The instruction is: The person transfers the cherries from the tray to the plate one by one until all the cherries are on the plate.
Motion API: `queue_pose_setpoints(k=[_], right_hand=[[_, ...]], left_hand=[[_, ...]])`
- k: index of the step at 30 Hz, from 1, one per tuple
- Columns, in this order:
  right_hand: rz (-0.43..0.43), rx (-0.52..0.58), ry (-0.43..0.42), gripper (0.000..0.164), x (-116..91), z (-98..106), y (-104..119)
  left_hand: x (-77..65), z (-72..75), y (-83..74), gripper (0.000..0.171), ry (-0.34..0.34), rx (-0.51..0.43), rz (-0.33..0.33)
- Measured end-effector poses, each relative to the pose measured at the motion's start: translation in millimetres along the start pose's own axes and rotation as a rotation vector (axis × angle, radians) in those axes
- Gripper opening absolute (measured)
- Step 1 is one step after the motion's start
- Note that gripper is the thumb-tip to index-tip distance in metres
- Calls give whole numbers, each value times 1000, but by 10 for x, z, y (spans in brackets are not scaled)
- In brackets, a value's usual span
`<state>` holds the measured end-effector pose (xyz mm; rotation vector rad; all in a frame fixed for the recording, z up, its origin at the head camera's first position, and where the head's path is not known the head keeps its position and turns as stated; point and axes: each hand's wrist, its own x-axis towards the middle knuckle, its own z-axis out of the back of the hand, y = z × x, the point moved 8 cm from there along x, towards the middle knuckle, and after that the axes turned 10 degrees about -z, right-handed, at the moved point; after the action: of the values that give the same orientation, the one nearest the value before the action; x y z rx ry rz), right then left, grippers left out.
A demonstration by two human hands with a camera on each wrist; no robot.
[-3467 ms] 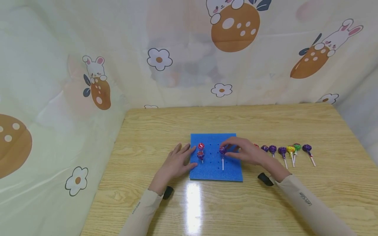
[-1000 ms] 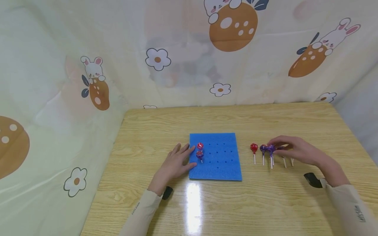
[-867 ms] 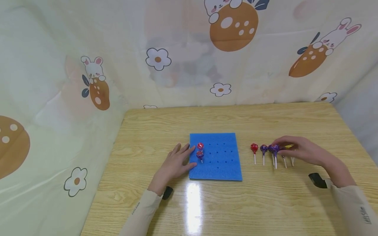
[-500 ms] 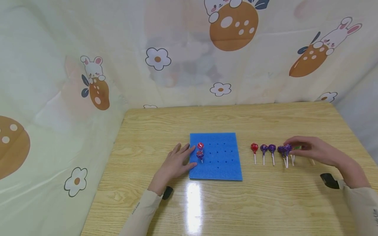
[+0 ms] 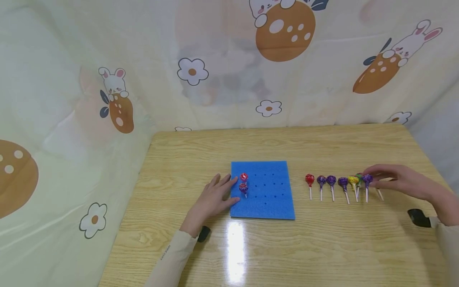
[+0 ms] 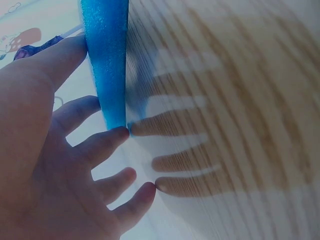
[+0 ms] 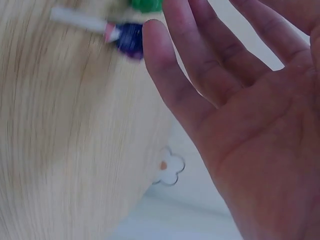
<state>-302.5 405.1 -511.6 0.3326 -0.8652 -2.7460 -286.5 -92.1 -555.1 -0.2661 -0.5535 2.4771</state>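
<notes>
"Where is the lollipop in hand?"
"The purple lollipop point(image 5: 367, 178) is at the right of the loose row, stick toward the person. The right hand point(image 5: 401, 181) pinches its candy end between thumb and fingertips."
"What does the blue board carry?"
"On the blue foam board point(image 5: 269, 209), a red lollipop point(image 5: 244, 176) and a red-and-purple lollipop point(image 5: 243, 187) stand near the left edge. Small holes dot the rest."
"And the left hand?"
"The left hand point(image 5: 212, 199) rests at that edge, fingers apart and fairly straight, thumb and forefinger reaching the board."
"What lies loose?"
"On the wooden table point(image 5: 183, 155): a loose red lollipop point(image 5: 310, 179), three purple ones point(image 5: 331, 180), a yellow lollipop point(image 5: 353, 180) and a green lollipop point(image 5: 359, 175), partly covered."
"Anything hard to see?"
"The right hand hides another lollipop, all but its stick point(image 5: 380, 194). The right wrist view is blurred, with a green candy cut off at the top. I can't tell whether the held stick touches the table."
</notes>
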Motion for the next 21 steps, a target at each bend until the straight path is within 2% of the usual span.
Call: queue_pose_setpoints(k=[5,9,13,21], right_hand=[[-27,-37,-7,28,-5,85,-209],[-93,-56,18,29,15,151,-357],[-130,-89,71,29,51,194,-423],[-159,-231,182,27,157,191,-573]], left_hand=[[-4,6,-13,70,4,-10,1],[-1,8,-13,71,4,-16,3],[3,17,-11,71,-3,-14,2],[-2,10,-12,71,-6,-9,3]])
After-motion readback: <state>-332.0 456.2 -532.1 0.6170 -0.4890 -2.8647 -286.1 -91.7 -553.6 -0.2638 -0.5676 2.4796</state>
